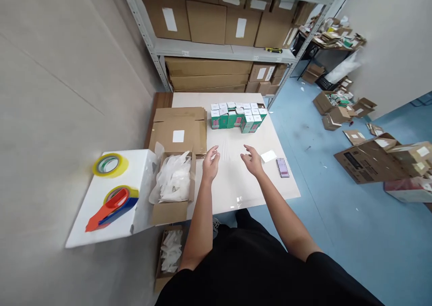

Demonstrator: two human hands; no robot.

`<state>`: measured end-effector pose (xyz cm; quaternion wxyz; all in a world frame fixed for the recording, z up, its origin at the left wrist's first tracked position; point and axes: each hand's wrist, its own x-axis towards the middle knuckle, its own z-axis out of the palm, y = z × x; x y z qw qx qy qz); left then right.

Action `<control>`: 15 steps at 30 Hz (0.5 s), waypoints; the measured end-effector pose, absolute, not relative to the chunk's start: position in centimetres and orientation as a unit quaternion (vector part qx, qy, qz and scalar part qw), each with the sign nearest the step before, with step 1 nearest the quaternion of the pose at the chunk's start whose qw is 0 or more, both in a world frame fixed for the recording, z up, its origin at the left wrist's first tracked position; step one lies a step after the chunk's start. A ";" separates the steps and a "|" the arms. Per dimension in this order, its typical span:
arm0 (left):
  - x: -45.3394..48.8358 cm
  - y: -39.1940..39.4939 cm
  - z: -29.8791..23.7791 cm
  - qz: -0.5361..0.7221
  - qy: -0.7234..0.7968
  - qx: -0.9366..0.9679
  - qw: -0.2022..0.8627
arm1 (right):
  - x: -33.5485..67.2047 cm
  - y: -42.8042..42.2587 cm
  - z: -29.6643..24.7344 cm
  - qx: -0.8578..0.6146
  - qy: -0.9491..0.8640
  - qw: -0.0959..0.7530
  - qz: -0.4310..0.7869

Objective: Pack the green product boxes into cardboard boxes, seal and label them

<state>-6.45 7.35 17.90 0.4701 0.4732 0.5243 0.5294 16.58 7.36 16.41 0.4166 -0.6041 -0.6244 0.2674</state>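
Both hands hover over the white table point(232, 184), palms facing each other and apart. My left hand point(211, 163) is open with nothing in it, close to the right edge of a stack of flattened cardboard boxes point(192, 137). Likewise empty, my right hand point(252, 161) has its fingers spread, just left of a white card point(268, 156). Farther right lies a small purple stack point(282, 167), its details blurred. Beyond the hands stand several green-and-white small boxes point(232, 117) in rows.
An open carton of white plastic bags point(173, 177) sits at the table's left, beside a white stand point(141, 207) bearing a tape roll point(110, 164) and a red-and-blue tape dispenser point(110, 208). Metal shelving point(216, 49) with cartons borders the back. More cartons point(366, 159) lie on the blue floor.
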 end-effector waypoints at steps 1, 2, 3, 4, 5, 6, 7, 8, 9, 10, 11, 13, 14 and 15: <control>-5.4 8.1 17.8 0.522 0.524 0.476 0.475 | 17.5 8.1 16.2 -0.607 -0.613 0.425 0.273; -4.4 8.7 17.6 0.517 0.526 0.478 0.478 | 18.3 8.9 15.9 -0.609 -0.603 0.434 0.280; -3.5 9.3 17.4 0.512 0.529 0.478 0.480 | 18.9 9.9 15.6 -0.608 -0.592 0.443 0.290; -2.7 9.9 17.2 0.507 0.534 0.477 0.480 | 19.5 11.0 15.2 -0.605 -0.581 0.453 0.302; -2.0 10.4 16.8 0.503 0.541 0.474 0.479 | 19.8 12.2 14.7 -0.601 -0.570 0.463 0.315; -1.4 10.9 16.5 0.498 0.550 0.471 0.477 | 20.2 13.5 14.3 -0.596 -0.560 0.472 0.328; -0.9 11.5 16.0 0.492 0.559 0.469 0.474 | 20.4 14.8 13.8 -0.591 -0.552 0.480 0.340; -0.5 12.1 15.6 0.485 0.567 0.469 0.473 | 20.7 16.1 13.3 -0.586 -0.544 0.488 0.351; -0.1 12.9 15.1 0.475 0.574 0.472 0.470 | 21.0 17.4 12.8 -0.581 -0.539 0.493 0.359; 0.4 13.8 14.6 0.466 0.580 0.477 0.468 | 21.4 18.8 12.3 -0.578 -0.536 0.495 0.366; 1.0 14.9 14.2 0.457 0.586 0.482 0.464 | 21.9 20.1 11.8 -0.576 -0.534 0.495 0.370; 2.4 17.7 13.1 0.443 0.595 0.489 0.459 | 23.2 22.7 10.8 -0.578 -0.534 0.490 0.376; 3.3 19.4 12.6 0.438 0.599 0.490 0.458 | 24.1 24.0 10.2 -0.581 -0.533 0.485 0.379; 4.4 21.2 12.0 0.432 0.602 0.489 0.460 | 25.0 25.4 9.6 -0.585 -0.531 0.479 0.382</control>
